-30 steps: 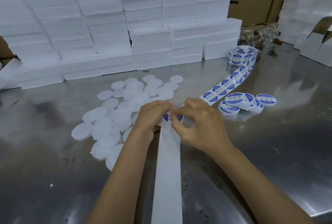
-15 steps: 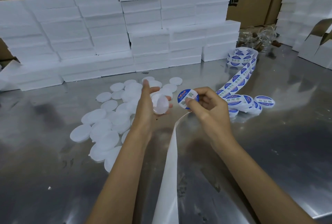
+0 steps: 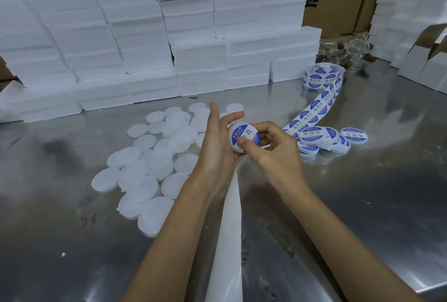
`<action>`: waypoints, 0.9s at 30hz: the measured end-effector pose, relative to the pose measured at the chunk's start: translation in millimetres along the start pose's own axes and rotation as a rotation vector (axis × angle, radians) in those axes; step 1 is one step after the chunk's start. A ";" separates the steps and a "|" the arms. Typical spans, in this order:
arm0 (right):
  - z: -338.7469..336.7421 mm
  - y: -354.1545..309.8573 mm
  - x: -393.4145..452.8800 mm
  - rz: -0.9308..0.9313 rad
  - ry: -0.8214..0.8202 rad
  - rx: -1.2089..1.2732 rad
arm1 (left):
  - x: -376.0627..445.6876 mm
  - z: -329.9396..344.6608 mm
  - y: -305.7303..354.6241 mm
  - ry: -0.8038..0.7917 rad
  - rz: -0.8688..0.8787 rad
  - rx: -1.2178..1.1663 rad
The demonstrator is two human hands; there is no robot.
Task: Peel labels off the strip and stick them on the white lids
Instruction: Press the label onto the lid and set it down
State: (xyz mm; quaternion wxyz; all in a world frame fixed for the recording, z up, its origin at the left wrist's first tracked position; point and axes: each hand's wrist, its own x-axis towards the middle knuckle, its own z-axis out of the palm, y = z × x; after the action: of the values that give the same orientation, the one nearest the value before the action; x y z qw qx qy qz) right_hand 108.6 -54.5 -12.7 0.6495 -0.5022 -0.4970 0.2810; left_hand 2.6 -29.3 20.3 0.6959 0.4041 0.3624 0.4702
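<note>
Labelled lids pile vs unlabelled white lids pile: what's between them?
Head view: both hands, left hand and right hand, holding a lid, plus the bare backing strip.

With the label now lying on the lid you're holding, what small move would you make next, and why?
Probably rub the right hand's thumb across the label to seat it flat. The left hand holds the white lid up off the table, the label already covers its face, and the thumb presses only the lower edge. After that it could join the labelled lids on the right.

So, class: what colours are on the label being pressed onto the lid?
Blue and white, with small red and green print, on the label; head view, the only one.
</note>
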 end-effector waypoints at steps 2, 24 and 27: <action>-0.4 3.5 1.2 -0.006 0.008 -0.034 | -0.2 1.8 -0.6 -0.003 0.005 0.008; -7.6 18.3 -0.3 -0.226 0.119 -0.643 | -0.8 -1.2 -2.2 -0.173 0.026 -0.187; -11.5 20.5 1.1 -0.263 0.161 -0.665 | -0.7 0.1 -4.8 -0.165 0.021 -0.174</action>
State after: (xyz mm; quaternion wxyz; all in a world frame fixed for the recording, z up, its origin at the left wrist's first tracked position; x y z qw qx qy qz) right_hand 122.4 -50.9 -31.4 0.5183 -0.6381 -0.5690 -0.0223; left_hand 4.2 -31.1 16.0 0.7507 0.3834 0.2575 0.4724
